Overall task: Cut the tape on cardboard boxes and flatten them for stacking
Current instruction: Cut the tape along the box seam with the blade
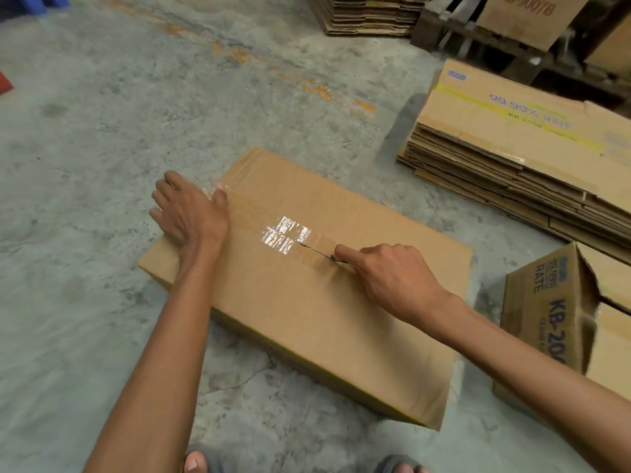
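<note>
At centre frame, I saw the taped cardboard box (307, 285) lying on the concrete floor (102, 131). My left hand (189, 213) pressed flat and spread on its left end; my right hand (389, 278), fist closed around a small blade (336, 258), touched the clear tape (290, 235).

The concrete floor (102, 138) is grey and stained orange. On it lie a taped box (307, 302), an opened box (546, 319) and flattened stacks (512, 165).

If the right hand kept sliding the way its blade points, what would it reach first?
The right hand points its blade along the taped seam; it would likely meet the left hand pressing the box at the far end.
</note>
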Tool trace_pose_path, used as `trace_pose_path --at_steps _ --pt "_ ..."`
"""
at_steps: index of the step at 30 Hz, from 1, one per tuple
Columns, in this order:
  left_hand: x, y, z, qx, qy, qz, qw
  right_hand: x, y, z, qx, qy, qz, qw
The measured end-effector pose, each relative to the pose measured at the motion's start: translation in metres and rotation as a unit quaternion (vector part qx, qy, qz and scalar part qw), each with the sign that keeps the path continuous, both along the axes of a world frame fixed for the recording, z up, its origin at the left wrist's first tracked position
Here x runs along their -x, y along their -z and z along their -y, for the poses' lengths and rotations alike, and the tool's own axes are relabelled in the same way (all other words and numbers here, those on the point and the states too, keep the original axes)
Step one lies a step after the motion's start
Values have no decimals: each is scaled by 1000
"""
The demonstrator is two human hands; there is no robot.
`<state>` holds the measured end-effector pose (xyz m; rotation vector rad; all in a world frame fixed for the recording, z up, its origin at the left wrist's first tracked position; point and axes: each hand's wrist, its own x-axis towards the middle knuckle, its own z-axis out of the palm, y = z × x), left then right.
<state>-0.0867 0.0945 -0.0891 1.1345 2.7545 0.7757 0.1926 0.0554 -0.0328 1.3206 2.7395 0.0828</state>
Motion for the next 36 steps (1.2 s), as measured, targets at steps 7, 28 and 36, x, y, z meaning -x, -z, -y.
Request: trace_pose_path --at_steps 7,28,36 --pt "-99 26 36 56 198 -91 974 4 -6 -3 -2 -27 31 999" --pt "-88 24 -25 124 206 -88 967 -40 3 -15 11 47 33 998" --pt "-138 30 -30 103 286 -104 947 -43 8 -35 4 28 1 1000"
